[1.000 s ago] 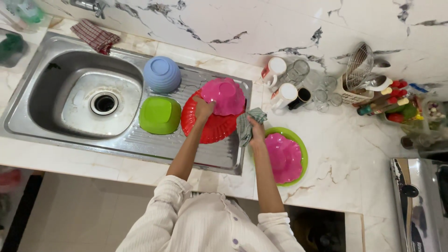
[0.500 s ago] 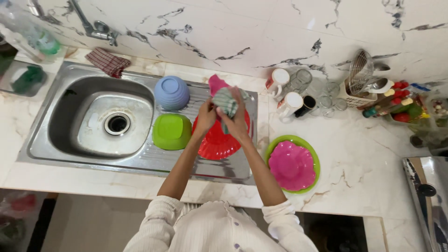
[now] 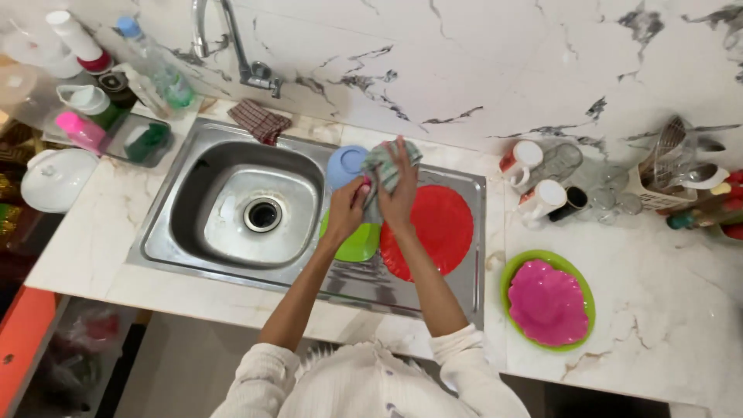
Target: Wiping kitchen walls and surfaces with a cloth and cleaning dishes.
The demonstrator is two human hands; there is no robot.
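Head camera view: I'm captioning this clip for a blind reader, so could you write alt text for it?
Seen from above, a person's left hand and right hand hold a green checked cloth around a mostly hidden pink dish over a steel sink's drainboard. A red plate, green bowl and blue bowl lie beneath them.

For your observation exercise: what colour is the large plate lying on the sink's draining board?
Red; the plate shows clearly in the head view.

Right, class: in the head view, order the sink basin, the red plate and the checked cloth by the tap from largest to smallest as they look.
1. Sink basin
2. Red plate, partly covered by the right arm
3. Checked cloth
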